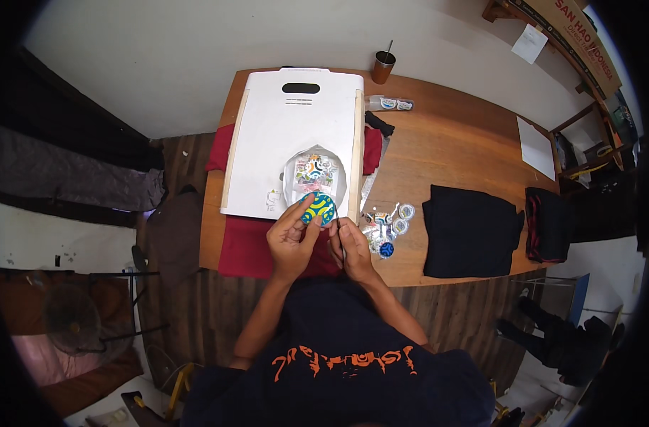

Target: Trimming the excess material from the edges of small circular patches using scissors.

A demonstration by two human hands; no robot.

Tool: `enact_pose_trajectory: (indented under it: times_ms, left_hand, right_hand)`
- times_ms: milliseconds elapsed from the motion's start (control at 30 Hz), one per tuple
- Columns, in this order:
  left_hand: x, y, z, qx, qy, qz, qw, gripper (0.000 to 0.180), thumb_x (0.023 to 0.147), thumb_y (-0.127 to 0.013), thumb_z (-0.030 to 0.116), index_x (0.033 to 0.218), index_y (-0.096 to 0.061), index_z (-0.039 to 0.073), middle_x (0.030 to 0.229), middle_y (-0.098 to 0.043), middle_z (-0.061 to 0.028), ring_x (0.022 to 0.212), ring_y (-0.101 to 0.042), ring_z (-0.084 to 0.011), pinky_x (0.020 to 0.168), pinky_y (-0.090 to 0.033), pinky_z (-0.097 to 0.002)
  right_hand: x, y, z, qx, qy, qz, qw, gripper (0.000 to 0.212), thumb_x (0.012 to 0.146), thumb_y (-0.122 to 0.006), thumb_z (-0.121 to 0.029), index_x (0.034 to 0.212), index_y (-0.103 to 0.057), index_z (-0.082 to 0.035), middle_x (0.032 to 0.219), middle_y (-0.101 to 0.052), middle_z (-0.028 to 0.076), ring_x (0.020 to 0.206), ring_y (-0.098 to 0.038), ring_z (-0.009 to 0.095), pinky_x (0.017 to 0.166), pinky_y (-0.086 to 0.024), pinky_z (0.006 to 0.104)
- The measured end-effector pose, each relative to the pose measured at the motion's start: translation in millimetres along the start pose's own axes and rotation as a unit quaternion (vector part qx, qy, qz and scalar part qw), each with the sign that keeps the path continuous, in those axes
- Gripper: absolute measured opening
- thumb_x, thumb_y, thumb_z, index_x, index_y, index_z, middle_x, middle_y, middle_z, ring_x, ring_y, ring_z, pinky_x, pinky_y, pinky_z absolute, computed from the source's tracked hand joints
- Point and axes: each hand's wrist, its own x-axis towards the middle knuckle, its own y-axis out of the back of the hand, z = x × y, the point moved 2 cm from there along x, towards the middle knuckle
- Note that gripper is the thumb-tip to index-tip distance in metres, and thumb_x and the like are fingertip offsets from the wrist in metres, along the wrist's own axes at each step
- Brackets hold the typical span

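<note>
On the table [449,146]: board [289,135] left, atop cloth [244,245]; 2 folded garments [472,231] right; small packets [380,228] between; cup [383,68] behind.

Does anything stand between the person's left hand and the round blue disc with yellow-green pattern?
Nothing visible does: the left hand holds the blue disc directly. The right hand, with a thin dark stick, is at the disc's right side, not between them.

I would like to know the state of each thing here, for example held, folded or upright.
Left hand: closed on patterned disc
Patterned disc: held, pattern facing camera
Right hand: closed on thin dark tool
Thin dark tool: held
White panel: lying over red cloth
Black cloth: folded, on wooden table
Brown cup: upright, stick inside
Small blue disc: loose, on table
Fan: cannot tell whether running
</note>
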Motion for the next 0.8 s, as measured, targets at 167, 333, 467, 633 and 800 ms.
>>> enact_pose_trajectory:
  times_ms: [167, 333, 467, 633, 800]
  left_hand:
    - [2.5, 1.2, -4.1, 0.000, -0.016, -0.016, 1.000, 0.040, 0.089, -0.059, -0.014, 0.128, -0.055, -0.011, 0.123, -0.060, -0.0179, 0.102, -0.064, -0.0180, 0.088, -0.054, -0.0270]
    - [1.9, 1.6, -5.0, -0.002, -0.003, -0.012, 1.000, 0.040, 0.088, -0.059, -0.014, 0.128, -0.055, -0.010, 0.124, -0.059, -0.0176, 0.102, -0.064, -0.0172, 0.087, -0.054, -0.0265]
    - [1.5, 0.6, -2.3, 0.001, -0.011, -0.017, 1.000, 0.040, 0.088, -0.059, -0.014, 0.128, -0.055, -0.010, 0.124, -0.059, -0.0171, 0.102, -0.064, -0.0166, 0.087, -0.054, -0.0261]
    - [-0.1, 0.1, -0.9, -0.003, 0.021, -0.008, 1.000, 0.041, 0.088, -0.059, -0.014, 0.129, -0.055, -0.010, 0.123, -0.059, -0.0169, 0.103, -0.064, -0.0165, 0.088, -0.053, -0.0260]
    - [4.6, -0.9, -1.5, -0.015, 0.010, -0.014, 1.000, 0.041, 0.089, -0.059, -0.014, 0.129, -0.054, -0.010, 0.122, -0.059, -0.0170, 0.103, -0.063, -0.0166, 0.088, -0.053, -0.0261]
  right_hand:
    - [0.7, -0.4, -3.2, -0.010, 0.023, -0.009, 1.000, 0.038, 0.105, -0.039, -0.040, 0.104, -0.049, -0.004, 0.057, -0.035, -0.003, 0.044, -0.030, 0.004, 0.040, -0.026, 0.0204]
    - [0.6, 1.0, -1.1, -0.005, 0.015, -0.007, 1.000, 0.037, 0.105, -0.038, -0.039, 0.104, -0.049, -0.003, 0.057, -0.035, -0.003, 0.044, -0.030, 0.004, 0.040, -0.026, 0.0204]
    - [0.3, 0.5, -1.0, 0.001, 0.011, -0.008, 1.000, 0.037, 0.106, -0.037, -0.039, 0.104, -0.049, -0.003, 0.057, -0.035, -0.003, 0.044, -0.030, 0.005, 0.040, -0.027, 0.0204]
    - [-1.1, 0.8, -0.3, 0.001, 0.007, -0.007, 1.000, 0.038, 0.106, -0.036, -0.039, 0.105, -0.049, -0.003, 0.057, -0.036, -0.003, 0.043, -0.030, 0.005, 0.040, -0.027, 0.0204]
    - [-2.1, 0.2, 0.3, 0.003, -0.003, 0.001, 1.000, 0.038, 0.106, -0.035, -0.039, 0.105, -0.048, -0.004, 0.056, -0.036, -0.003, 0.042, -0.030, 0.005, 0.039, -0.027, 0.0205]
